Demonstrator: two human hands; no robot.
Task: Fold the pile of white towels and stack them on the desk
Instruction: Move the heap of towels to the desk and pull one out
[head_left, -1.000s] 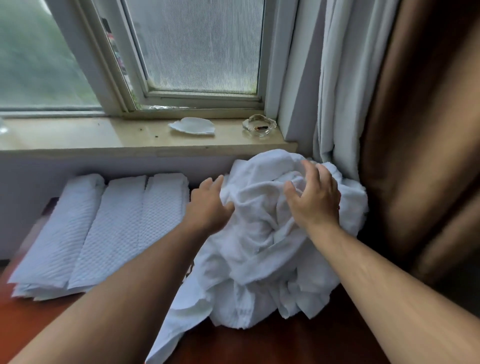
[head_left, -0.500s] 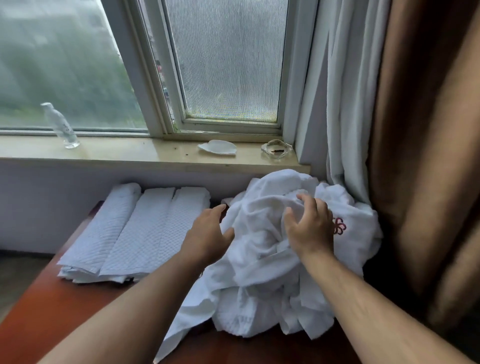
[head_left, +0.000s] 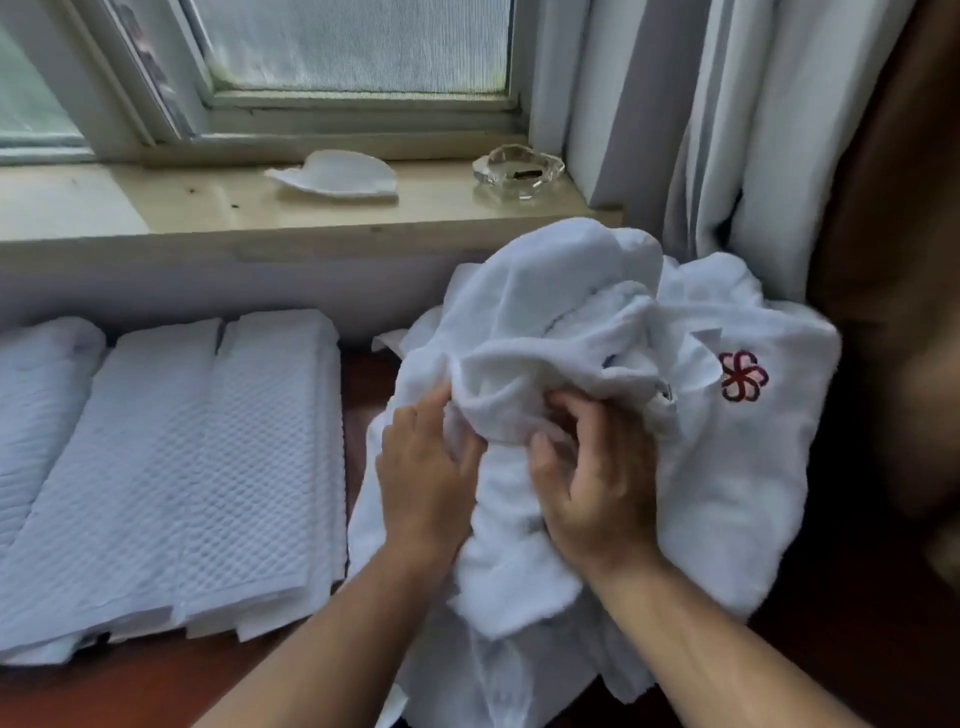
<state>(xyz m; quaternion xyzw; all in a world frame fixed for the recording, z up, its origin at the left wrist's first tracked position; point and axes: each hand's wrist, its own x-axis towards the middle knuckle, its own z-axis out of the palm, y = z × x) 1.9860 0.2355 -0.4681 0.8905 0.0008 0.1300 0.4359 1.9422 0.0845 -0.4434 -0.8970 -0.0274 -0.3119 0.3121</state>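
Under the fingers (head_left: 427, 415), crumpled towels (head_left: 545, 322): soft, matt terry cloth. Left of them, folded towels (head_left: 182, 457): matt waffle-weave cloth. Beyond, glossy clear-glass ashtray (head_left: 519, 169) on polished sill (head_left: 208, 202). Desk (head_left: 156, 686): smooth reddish wood.

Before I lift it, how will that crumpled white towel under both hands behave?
Likely floppy: the crumpled towel sags in loose folds around the left hand and right hand. It may drag neighbouring cloth, being tangled into the pile. Its nap probably grips well.

Soft daylight from the window (head_left: 358, 47) — slight blur (wide-angle bending at edges).
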